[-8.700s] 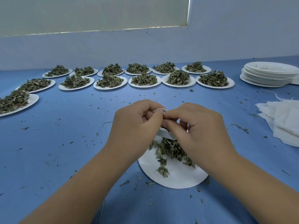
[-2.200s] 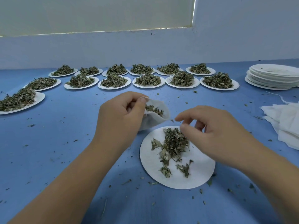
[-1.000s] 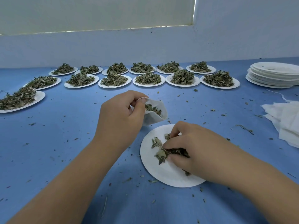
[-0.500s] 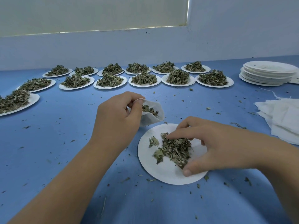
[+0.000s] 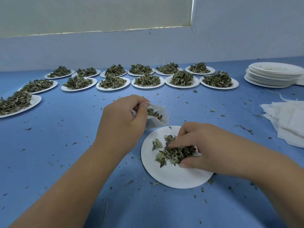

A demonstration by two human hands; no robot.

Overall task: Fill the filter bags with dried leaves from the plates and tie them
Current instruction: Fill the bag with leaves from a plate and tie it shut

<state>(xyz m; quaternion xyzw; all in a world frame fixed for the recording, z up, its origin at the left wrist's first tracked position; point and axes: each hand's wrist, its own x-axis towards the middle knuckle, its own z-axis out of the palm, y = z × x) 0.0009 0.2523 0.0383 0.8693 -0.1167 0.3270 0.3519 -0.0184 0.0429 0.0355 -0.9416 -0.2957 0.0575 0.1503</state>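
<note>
From my remote seat I read this as the filling step, partway through one bag.

Starting at the table's [image 5: 49, 153] left edge and running along its far edge, the heaped plates [image 5: 79, 89] wait in two rows, untouched.

Toward the middle, the left hand [image 5: 121, 124] pinches the rim of the filter bag [image 5: 157, 123] between thumb and curled fingers. It holds the bag just off the surface with its mouth open and tipped toward the right. I can see some leaves inside. How full the bag is I cannot tell, since the hand covers part of it.

Just nearer me and to the right lies the working plate [image 5: 172, 176], close to the table's near edge. A small clump of dried leaves [image 5: 172, 156] is left on it. The right hand [image 5: 212, 148] is down on that clump, fingers above and thumb below, closing round a pinch of it.

At the far right corner stands a stack of empty plates [image 5: 273, 76], and at the right edge a pile of spare bags [image 5: 289, 122].

In my judgement the next move is to lift that pinch and carry it the short way up and left. It should be let go well inside the bag's mouth, which the left hand must hold wide and steady. The leaves are light and flaky, and crumbs already litter the table, so a loose grip will shed more. Tying comes only once the plate is cleared.
</note>
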